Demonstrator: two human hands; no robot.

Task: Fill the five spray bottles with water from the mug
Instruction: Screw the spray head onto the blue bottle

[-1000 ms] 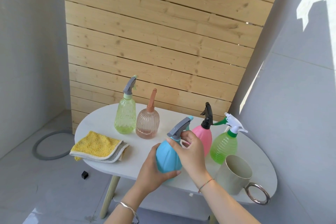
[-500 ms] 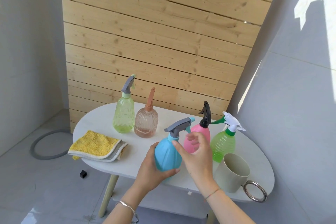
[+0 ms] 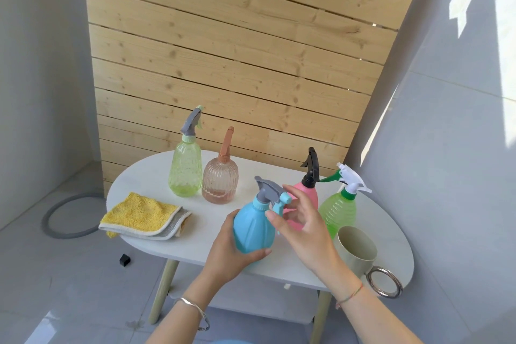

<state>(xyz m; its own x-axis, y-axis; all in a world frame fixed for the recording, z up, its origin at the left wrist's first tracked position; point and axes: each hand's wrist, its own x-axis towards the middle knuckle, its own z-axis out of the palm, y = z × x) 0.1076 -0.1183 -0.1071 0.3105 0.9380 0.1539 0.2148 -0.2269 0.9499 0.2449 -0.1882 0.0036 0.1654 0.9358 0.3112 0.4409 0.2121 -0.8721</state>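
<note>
A blue spray bottle (image 3: 251,229) with a grey head stands at the front of the white oval table (image 3: 150,179). My left hand (image 3: 227,257) grips its body from the left. My right hand (image 3: 304,226) hovers at the spray head, fingers spread, thumb and forefinger beside the blue trigger. Behind it are a pink bottle (image 3: 310,195) with a black head and a green bottle (image 3: 339,212) with a white head. A pale green bottle (image 3: 185,173) and a ribbed peach bottle (image 3: 220,181) stand at the back left. The beige mug (image 3: 354,253) sits front right; I cannot see inside it.
A folded yellow cloth (image 3: 139,215) lies on the table's left end. The mug's metal ring handle (image 3: 385,282) overhangs the front edge. A wooden slat wall stands close behind. A grey hose ring (image 3: 55,232) and a small black block (image 3: 125,259) lie on the floor.
My right hand let go of the blue bottle's spray head, opened, and came back beside it. The head now points more to the right. My left hand kept its grip.
</note>
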